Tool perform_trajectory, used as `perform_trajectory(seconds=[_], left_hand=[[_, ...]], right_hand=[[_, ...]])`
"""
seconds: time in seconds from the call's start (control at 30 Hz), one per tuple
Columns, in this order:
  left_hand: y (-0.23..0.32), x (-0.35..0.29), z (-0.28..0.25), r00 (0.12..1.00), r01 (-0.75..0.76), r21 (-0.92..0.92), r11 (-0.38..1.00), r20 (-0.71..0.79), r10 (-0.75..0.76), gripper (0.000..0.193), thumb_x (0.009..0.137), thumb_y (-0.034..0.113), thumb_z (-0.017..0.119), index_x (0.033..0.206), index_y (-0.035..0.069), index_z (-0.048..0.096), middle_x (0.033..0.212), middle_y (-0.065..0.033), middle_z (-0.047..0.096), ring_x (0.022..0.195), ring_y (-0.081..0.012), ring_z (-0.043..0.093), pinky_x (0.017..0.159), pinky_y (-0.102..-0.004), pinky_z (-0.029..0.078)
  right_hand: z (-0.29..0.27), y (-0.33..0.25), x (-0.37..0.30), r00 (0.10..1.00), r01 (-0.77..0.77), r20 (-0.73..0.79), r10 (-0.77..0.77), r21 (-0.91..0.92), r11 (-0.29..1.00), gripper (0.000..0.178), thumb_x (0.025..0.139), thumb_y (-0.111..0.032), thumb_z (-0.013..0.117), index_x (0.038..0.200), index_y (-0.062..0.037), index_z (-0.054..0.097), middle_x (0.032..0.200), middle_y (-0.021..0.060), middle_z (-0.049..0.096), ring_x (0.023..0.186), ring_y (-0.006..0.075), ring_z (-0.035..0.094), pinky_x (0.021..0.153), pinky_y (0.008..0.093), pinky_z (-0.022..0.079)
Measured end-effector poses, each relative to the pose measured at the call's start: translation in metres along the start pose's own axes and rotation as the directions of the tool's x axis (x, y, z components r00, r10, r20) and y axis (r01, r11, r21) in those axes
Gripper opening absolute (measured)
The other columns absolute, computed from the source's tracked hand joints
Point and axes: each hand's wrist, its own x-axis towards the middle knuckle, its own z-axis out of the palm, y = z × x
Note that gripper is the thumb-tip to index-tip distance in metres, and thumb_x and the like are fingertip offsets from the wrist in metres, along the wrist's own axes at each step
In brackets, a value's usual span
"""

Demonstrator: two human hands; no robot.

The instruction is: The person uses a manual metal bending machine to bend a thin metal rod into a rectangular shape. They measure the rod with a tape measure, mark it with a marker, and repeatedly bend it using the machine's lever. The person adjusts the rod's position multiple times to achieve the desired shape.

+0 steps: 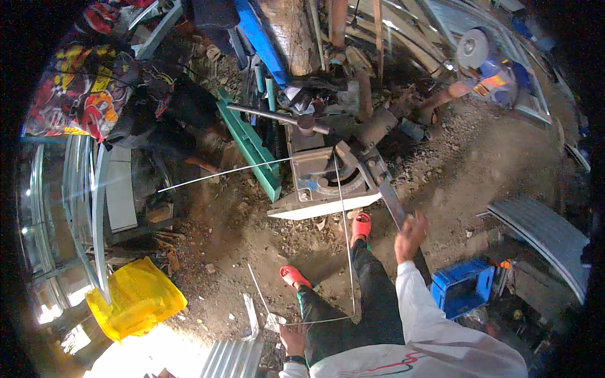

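A thin metal rod (343,214), bent at several corners, runs from the left across a steel bending machine (334,170) and back down to my lap. My left hand (292,340) is closed around its near length, low in the view beside my left leg. One straight end stretches out to the left past the machine; a short end sticks up near my left hand. My right hand (411,236) grips the end of the machine's long flat lever (389,195), right of the machine. A second metal bar (261,113) lies across the machine's top.
A person in a patterned shirt (88,94) is at the upper left. Around me are a green steel channel (249,145), a yellow crate (135,299), a blue crate (463,286), corrugated sheet (542,242), and a blue machine with a round grey wheel (472,48).
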Motion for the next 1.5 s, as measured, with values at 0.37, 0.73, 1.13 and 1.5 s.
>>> perform_trajectory(seconds=[0.37,0.73,1.13,1.5], left_hand=[[-0.113,-0.025,0.083,0.985,0.065,-0.285,0.956,-0.133,-0.107,0.083,0.091,0.071,0.042,0.141,0.004,0.039,0.143,-0.0193,0.043,0.133,-0.0386,0.04,0.114,-0.0512,0.029],[-0.139,-0.03,0.102,0.988,0.094,-0.34,0.936,-0.085,-0.13,0.079,0.091,0.071,0.045,0.129,0.002,0.047,0.131,-0.0212,0.05,0.123,-0.0404,0.047,0.111,-0.0539,0.033],[-0.14,-0.04,0.109,0.98,0.039,-0.347,0.937,-0.172,-0.105,0.071,0.092,0.071,0.043,0.113,0.005,0.06,0.11,-0.0145,0.062,0.107,-0.0358,0.055,0.1,-0.0499,0.043],[-0.14,-0.039,0.132,0.965,-0.007,-0.3,0.954,-0.252,-0.073,0.07,0.093,0.069,0.042,0.112,0.004,0.059,0.103,-0.0127,0.062,0.1,-0.0336,0.056,0.097,-0.0479,0.043]], right_hand=[[0.035,0.055,0.24,0.849,0.345,0.435,-0.299,-0.029,0.938,0.043,0.103,-0.038,0.044,0.097,-0.0011,0.066,0.096,0.0228,0.067,0.087,0.0411,0.061,0.076,0.05,0.047],[0.119,-0.026,0.366,0.906,0.019,0.413,0.091,-0.256,0.967,0.062,0.099,-0.057,0.038,0.116,-0.0041,0.065,0.116,0.0244,0.065,0.099,0.0459,0.064,0.09,0.0522,0.047],[0.245,-0.332,0.357,0.484,0.763,0.742,-0.463,-0.099,0.639,0.062,0.089,-0.063,0.048,0.118,-0.0122,0.07,0.124,0.0182,0.064,0.117,0.0325,0.061,0.101,0.048,0.042],[0.299,-0.263,0.379,0.077,-0.015,0.136,-0.988,0.991,0.135,0.04,0.101,-0.043,0.049,0.105,-0.0074,0.065,0.089,-0.0002,0.062,0.087,0.0131,0.059,0.087,0.0306,0.046]])
